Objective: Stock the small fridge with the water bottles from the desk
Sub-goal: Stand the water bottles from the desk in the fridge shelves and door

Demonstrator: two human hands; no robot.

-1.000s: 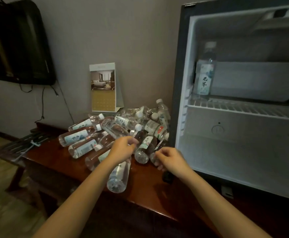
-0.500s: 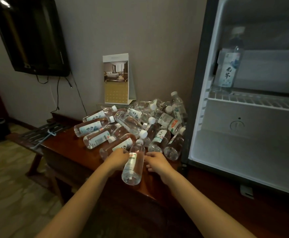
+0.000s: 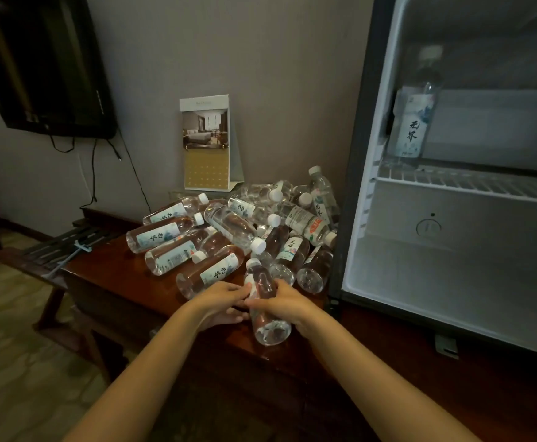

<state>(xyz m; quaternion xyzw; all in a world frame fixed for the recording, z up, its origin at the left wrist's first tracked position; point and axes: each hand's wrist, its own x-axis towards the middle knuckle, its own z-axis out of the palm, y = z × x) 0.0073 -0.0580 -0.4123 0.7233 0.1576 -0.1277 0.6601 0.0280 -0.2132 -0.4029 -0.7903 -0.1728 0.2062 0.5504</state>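
The left hand (image 3: 219, 298) and right hand (image 3: 288, 303) curl round one bottle (image 3: 270, 330) near the pile (image 3: 229, 228), probably steadying it for the open fridge (image 3: 452, 282) at right.

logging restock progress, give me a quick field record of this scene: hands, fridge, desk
held bottle: gripped by left hand and right hand, near the desk's front
fridge: open
shelf: one standing bottle, at its left end
below shelf: no bottles seen
desk: pile of bottles, mostly on their sides
behind pile: calendar
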